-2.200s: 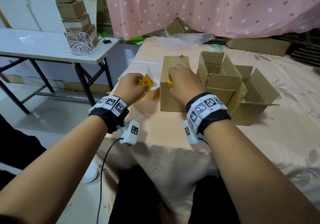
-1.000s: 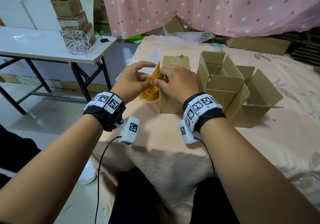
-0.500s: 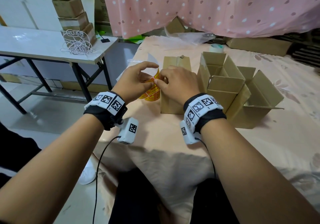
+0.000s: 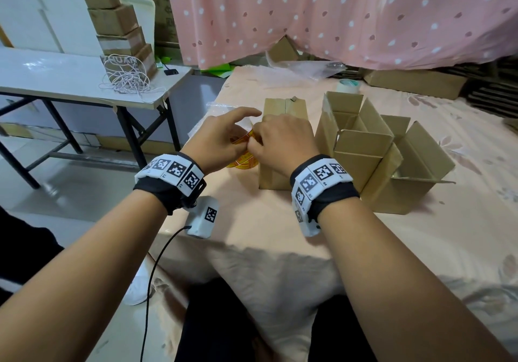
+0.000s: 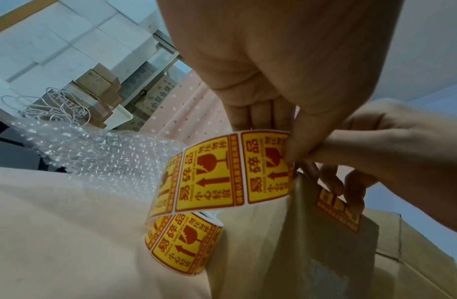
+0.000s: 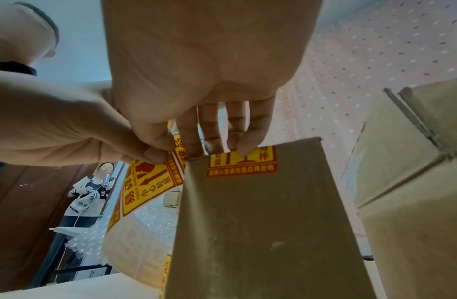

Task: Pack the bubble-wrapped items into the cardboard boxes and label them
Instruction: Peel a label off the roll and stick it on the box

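Note:
A closed cardboard box (image 4: 283, 109) stands on the cloth-covered table, with one yellow fragile label (image 6: 241, 165) stuck high on its near face. Left of the box lies a roll of the same labels (image 5: 181, 242), and a strip of labels (image 5: 212, 174) rises from it. My left hand (image 4: 221, 140) pinches the strip's upper end between thumb and fingers. My right hand (image 4: 283, 140) meets it there, thumb and forefinger pinching the same end. Its other fingertips (image 6: 250, 147) touch the box's top edge at the stuck label.
Two open cardboard boxes (image 4: 361, 148) (image 4: 414, 165) stand right of the closed one. Bubble wrap (image 5: 94, 149) lies left of the roll, a tape roll (image 4: 347, 85) farther back. A side table (image 4: 56, 73) at left carries stacked boxes (image 4: 120, 25). Another person (image 6: 92, 192) stands beyond.
My right hand has left the box face, where it was pressing the label, and joined my left hand on the label strip. Both hands have stayed almost still in the last second.

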A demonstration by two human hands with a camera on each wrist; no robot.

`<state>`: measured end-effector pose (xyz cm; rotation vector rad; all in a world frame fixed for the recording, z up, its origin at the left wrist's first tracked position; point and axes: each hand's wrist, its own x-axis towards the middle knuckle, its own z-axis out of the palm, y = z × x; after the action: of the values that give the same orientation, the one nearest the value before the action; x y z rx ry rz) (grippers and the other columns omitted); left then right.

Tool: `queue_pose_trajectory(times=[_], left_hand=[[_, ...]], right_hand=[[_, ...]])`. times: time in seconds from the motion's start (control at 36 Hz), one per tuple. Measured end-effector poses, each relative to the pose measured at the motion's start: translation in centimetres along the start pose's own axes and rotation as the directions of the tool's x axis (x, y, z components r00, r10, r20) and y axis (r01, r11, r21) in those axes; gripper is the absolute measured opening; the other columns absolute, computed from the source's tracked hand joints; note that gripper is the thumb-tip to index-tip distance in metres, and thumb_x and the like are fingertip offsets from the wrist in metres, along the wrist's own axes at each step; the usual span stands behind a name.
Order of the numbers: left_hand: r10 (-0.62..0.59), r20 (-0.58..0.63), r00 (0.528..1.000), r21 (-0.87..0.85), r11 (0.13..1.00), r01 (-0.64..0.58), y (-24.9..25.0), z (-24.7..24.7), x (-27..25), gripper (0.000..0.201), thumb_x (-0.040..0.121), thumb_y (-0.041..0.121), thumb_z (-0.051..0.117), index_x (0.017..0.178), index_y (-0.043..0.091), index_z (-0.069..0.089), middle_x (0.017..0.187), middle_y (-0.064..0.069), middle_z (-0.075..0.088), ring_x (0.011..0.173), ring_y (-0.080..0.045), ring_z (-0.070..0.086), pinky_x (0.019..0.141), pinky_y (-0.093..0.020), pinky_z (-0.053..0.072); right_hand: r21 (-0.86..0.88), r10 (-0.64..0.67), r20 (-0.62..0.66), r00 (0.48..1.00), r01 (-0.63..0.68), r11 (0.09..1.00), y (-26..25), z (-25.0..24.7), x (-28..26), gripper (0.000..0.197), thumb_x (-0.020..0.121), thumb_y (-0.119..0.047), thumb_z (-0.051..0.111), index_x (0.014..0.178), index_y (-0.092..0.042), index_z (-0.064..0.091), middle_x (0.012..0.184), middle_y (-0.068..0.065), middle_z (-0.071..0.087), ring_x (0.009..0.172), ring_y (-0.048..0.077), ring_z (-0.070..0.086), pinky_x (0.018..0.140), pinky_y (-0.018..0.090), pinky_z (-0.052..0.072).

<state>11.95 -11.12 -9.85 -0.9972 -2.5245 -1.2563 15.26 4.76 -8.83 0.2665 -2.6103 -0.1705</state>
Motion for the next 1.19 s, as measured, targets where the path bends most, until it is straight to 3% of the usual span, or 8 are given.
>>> queue_pose_trajectory(times=[0.19, 0.36, 0.5, 0.67, 0.78, 0.92, 1.11, 1.19], left_hand=[[0.010, -0.001, 1.000, 0.024, 1.000, -0.010, -0.2, 0.2, 0.0, 0.057, 0.084, 0.004, 0.067, 0.133, 0.030, 0.055, 0.089, 0.001, 0.076, 0.084, -0.010, 0.071, 0.081, -0.032, 0.057], [0.024, -0.017, 1.000, 0.029, 0.999, -0.023, -0.6, 0.0, 0.2, 0.059, 0.084, 0.000, 0.063, 0.134, 0.029, 0.055, 0.090, 0.003, 0.075, 0.086, -0.010, 0.071, 0.079, -0.023, 0.056], [0.011, -0.065, 0.998, 0.012, 1.000, -0.010, -1.4, 0.3, 0.1, 0.057, 0.083, 0.000, 0.066, 0.131, 0.030, 0.056, 0.088, 0.004, 0.074, 0.086, -0.012, 0.069, 0.084, -0.033, 0.057], [-0.009, -0.097, 0.995, 0.008, 1.000, 0.009, -1.8, 1.1, 0.0, 0.053, 0.083, 0.006, 0.066, 0.126, 0.036, 0.059, 0.088, 0.005, 0.074, 0.085, -0.014, 0.070, 0.083, -0.039, 0.058], [-0.011, -0.125, 0.992, -0.013, 1.000, 0.010, -1.9, 1.1, -0.1, 0.049, 0.083, 0.006, 0.067, 0.123, 0.034, 0.060, 0.090, 0.003, 0.075, 0.086, -0.017, 0.071, 0.082, -0.041, 0.058], [-0.012, -0.129, 0.992, -0.011, 1.000, 0.011, -2.0, 0.9, 0.0, 0.053, 0.081, 0.003, 0.064, 0.126, 0.032, 0.059, 0.091, 0.002, 0.075, 0.085, -0.017, 0.071, 0.081, -0.041, 0.058], [0.093, -0.087, 0.992, 0.061, 0.994, -0.088, -1.6, 1.1, -0.3, 0.066, 0.086, 0.006, 0.065, 0.143, 0.029, 0.042, 0.080, 0.016, 0.067, 0.074, -0.006, 0.062, 0.081, -0.035, 0.055], [0.123, -0.049, 0.991, 0.066, 0.991, -0.120, -1.6, 1.0, -0.4, 0.071, 0.086, 0.006, 0.064, 0.147, 0.031, 0.036, 0.082, 0.014, 0.066, 0.077, -0.008, 0.065, 0.082, -0.035, 0.056]], right_hand=[[-0.036, -0.012, 0.009, 1.000, 0.013, 0.999, -0.3, -0.1, 0.0, 0.036, 0.091, -0.035, 0.041, 0.100, -0.016, 0.070, 0.096, 0.003, 0.064, 0.092, 0.029, 0.060, 0.063, 0.034, 0.030], [-0.035, -0.025, -0.009, 1.000, 0.024, 0.999, -0.4, -0.2, -0.2, 0.039, 0.096, -0.040, 0.038, 0.102, -0.016, 0.068, 0.097, 0.003, 0.062, 0.094, 0.027, 0.058, 0.064, 0.035, 0.031], [0.014, -0.013, -0.084, 0.996, 0.014, 1.000, -0.7, -0.1, -1.5, 0.029, 0.098, -0.035, 0.042, 0.109, -0.017, 0.062, 0.101, 0.001, 0.061, 0.103, 0.024, 0.054, 0.064, 0.034, 0.032], [0.087, -0.011, -0.274, 0.962, 0.036, 0.996, -1.8, 0.6, -3.5, 0.011, 0.076, -0.019, 0.063, 0.068, -0.013, 0.061, 0.066, 0.004, 0.058, 0.069, 0.026, 0.056, 0.050, 0.028, 0.026], [0.116, -0.039, -0.380, 0.924, 0.090, 0.989, -2.2, 0.8, -4.6, 0.013, 0.074, -0.019, 0.062, 0.063, -0.017, 0.056, 0.060, 0.002, 0.054, 0.062, 0.022, 0.052, 0.050, 0.027, 0.020], [0.187, -0.005, -0.400, 0.916, 0.087, 0.978, -2.4, 1.8, -5.5, 0.017, 0.075, -0.016, 0.063, 0.062, -0.017, 0.053, 0.057, 0.001, 0.053, 0.056, 0.024, 0.051, 0.046, 0.030, 0.029], [0.304, 0.171, -0.395, 0.903, -0.047, 0.951, -2.4, 2.8, -4.3, 0.012, 0.091, -0.019, 0.058, 0.088, -0.012, 0.067, 0.084, 0.003, 0.063, 0.083, 0.025, 0.056, 0.070, 0.032, 0.040], [0.272, 0.189, -0.377, 0.907, -0.086, 0.958, -2.9, 3.1, -3.5, 0.012, 0.090, -0.022, 0.061, 0.090, -0.013, 0.069, 0.084, 0.003, 0.063, 0.084, 0.025, 0.056, 0.071, 0.034, 0.042]])
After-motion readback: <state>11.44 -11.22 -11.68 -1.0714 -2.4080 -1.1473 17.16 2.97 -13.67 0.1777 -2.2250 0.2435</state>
